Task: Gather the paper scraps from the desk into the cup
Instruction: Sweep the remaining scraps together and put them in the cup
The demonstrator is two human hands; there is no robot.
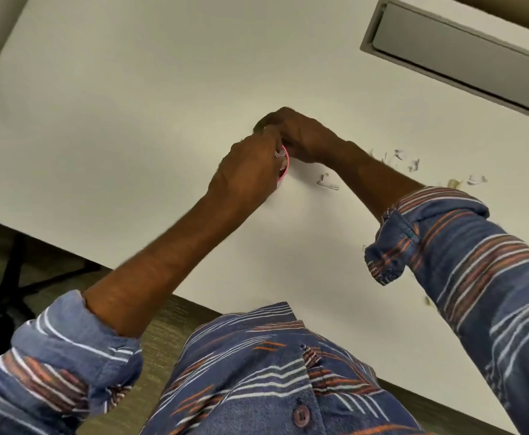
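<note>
Paper scraps (pixel 410 164) dot the white desk (pixel 131 120); both hands' grips at the cup (pixel 283 166), closure unclear.

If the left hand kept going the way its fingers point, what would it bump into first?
Most likely the right hand, which sits just past the left hand over the pink-rimmed cup. The two hands already look nearly touching, though depth is hard to judge from this view.
</note>
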